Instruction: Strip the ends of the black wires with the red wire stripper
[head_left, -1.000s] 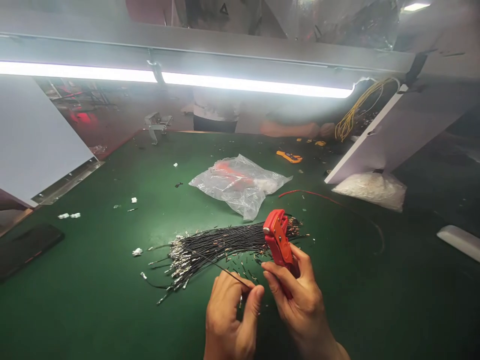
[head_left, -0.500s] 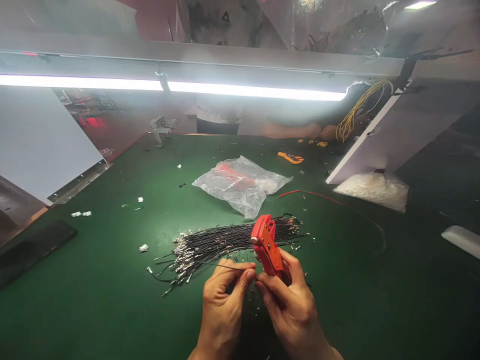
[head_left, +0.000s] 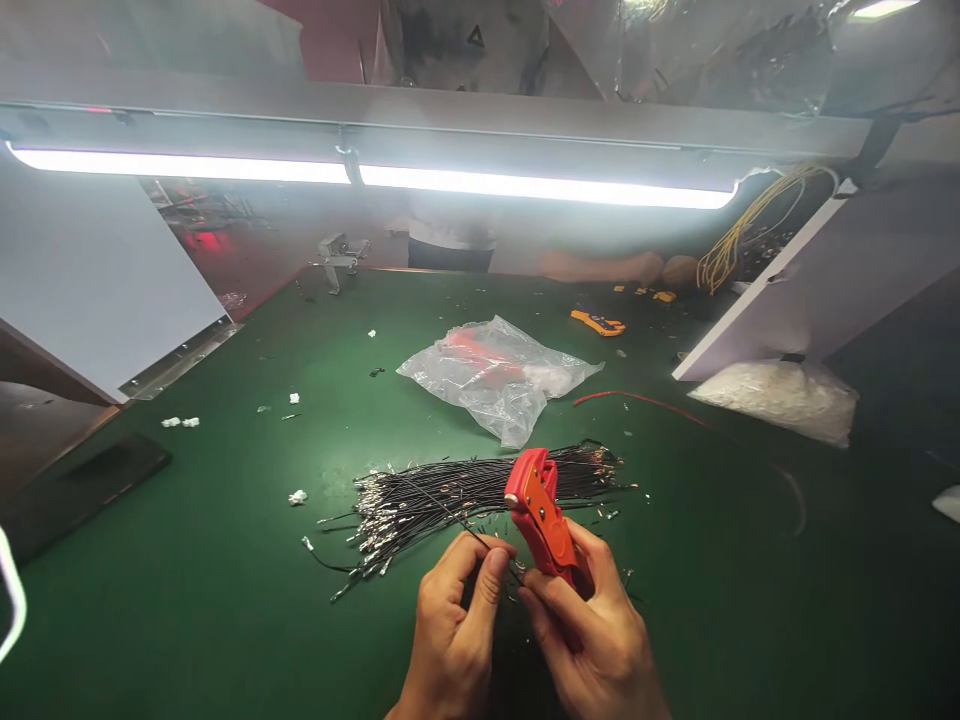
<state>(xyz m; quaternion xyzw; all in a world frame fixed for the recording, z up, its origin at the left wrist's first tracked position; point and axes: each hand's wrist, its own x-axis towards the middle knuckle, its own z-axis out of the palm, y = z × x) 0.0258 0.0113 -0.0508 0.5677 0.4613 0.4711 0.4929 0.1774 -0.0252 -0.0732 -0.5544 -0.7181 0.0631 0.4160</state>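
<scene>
The left hand [head_left: 459,615] pinches a thin black wire [head_left: 477,537]; the right hand [head_left: 600,620], just beside it, grips red wire strippers [head_left: 541,512]. From the hands, green tabletop [head_left: 750,610] stretches toward three o'clock, the metal-tipped wire bundle [head_left: 442,490] lies near at eleven, then a clear plastic bag [head_left: 495,398] at twelve, short of the tabletop's far edge [head_left: 450,273].

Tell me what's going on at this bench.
At a green table, a person's left hand pinches one black wire, which runs toward the right hand. That hand holds a red tool, its head pointing up and away. A bundle of black wires lies just beyond both hands, with a clear plastic bag behind it.
</scene>
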